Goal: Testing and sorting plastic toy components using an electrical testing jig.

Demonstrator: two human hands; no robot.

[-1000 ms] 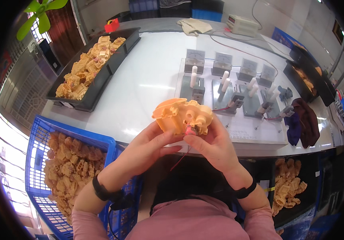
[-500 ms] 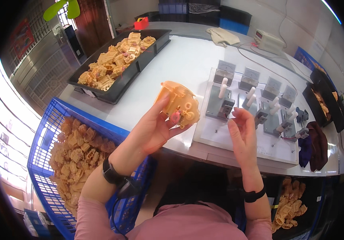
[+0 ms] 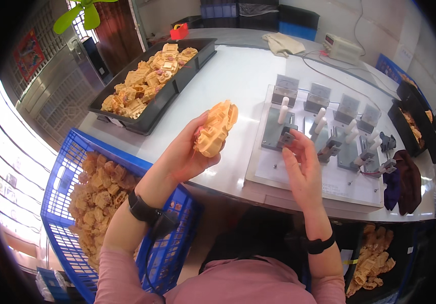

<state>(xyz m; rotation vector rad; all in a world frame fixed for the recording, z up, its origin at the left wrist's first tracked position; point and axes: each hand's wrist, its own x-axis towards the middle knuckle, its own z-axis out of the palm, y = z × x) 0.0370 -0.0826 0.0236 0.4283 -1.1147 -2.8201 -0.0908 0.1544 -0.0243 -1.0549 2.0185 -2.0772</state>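
My left hand [image 3: 190, 149] is wrapped round a yellow plastic housing [image 3: 216, 129], held above the white table and tilted edge-on. A bit of its pink-red part shows beside my fingers. My right hand [image 3: 303, 169] has its thumb and fingers apart, with the fingertips at the small dark block [image 3: 287, 134] on the leftmost station of a test fixture [image 3: 263, 172]. Whether they touch that block is hard to make out. White upright handles [image 3: 283, 112] and small meters [image 3: 285, 90] stand in a row on the fixture.
A black tray [image 3: 152, 119] of yellow housings sits at the far left. Below it is a blue basket [image 3: 58, 202] with many more. Further housings [image 3: 372, 261] lie in a dark bin at lower right. A cloth [image 3: 283, 44] and a power supply [image 3: 342, 48] are at the back.
My left hand has turned the housing from its broad face to edge-on and drawn it slightly left. My right hand has shifted slightly left and up, closer to the dark block.
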